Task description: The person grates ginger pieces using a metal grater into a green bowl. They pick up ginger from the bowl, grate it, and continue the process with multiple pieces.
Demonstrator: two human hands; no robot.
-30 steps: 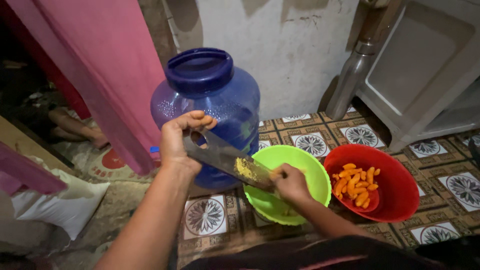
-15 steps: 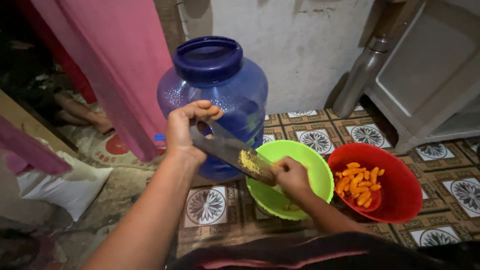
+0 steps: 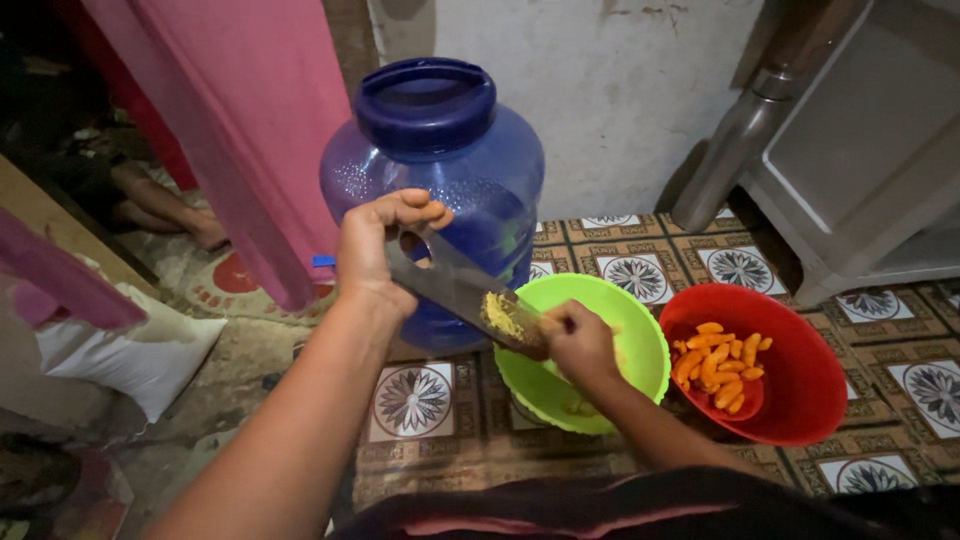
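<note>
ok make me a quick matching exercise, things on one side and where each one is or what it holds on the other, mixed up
Things:
1. metal grater
2. green bowl
3. red bowl
4. blue water jug

Descriptions:
A. holds orange pieces
B. stands at the back by the wall
C. gripped at its top end by the left hand
D. sits right under the right hand

Pairs: 1-C, 2-D, 3-A, 4-B

Yellow paste (image 3: 503,315) has perhaps slid down grater (image 3: 462,290).

Bare forearms, no sleeves; dark garment with pinkish stripe below.
</note>
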